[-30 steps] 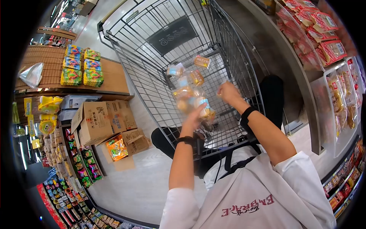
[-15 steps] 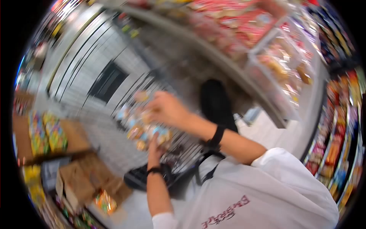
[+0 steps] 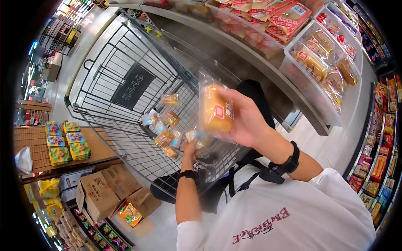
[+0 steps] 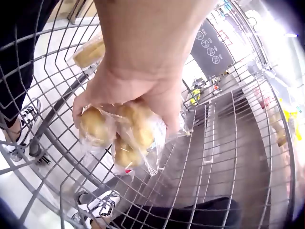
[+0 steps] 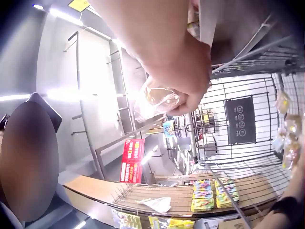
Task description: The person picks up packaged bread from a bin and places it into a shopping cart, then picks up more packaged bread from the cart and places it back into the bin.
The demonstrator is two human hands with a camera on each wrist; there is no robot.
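Observation:
In the head view my right hand (image 3: pixel 247 119) holds up a clear-wrapped bread roll (image 3: pixel 215 109) with a red label, above the cart's near right side. The right wrist view shows that hand (image 5: pixel 183 78) gripping the clear wrapper (image 5: pixel 159 99). Lower, inside the cart, my left hand (image 3: pixel 189 147) grips wrapped bread; the left wrist view shows the hand (image 4: pixel 136 90) with its fingers around several wrapped buns (image 4: pixel 136 126). Other packaged breads (image 3: pixel 171 118) lie on the cart's wire floor beyond the left hand.
The wire shopping cart (image 3: pixel 100 104) surrounds the left hand. To the right stands a shelf with a clear bin of breads (image 3: pixel 312 62) and red-and-white packets (image 3: pixel 289 19). On the left are an open cardboard box (image 3: pixel 98 194) and a wooden display with colourful packs (image 3: pixel 56 142).
My right hand has risen from low in the cart and now holds a wrapped roll up close. The head view has turned rightward. My left hand stays low in the cart.

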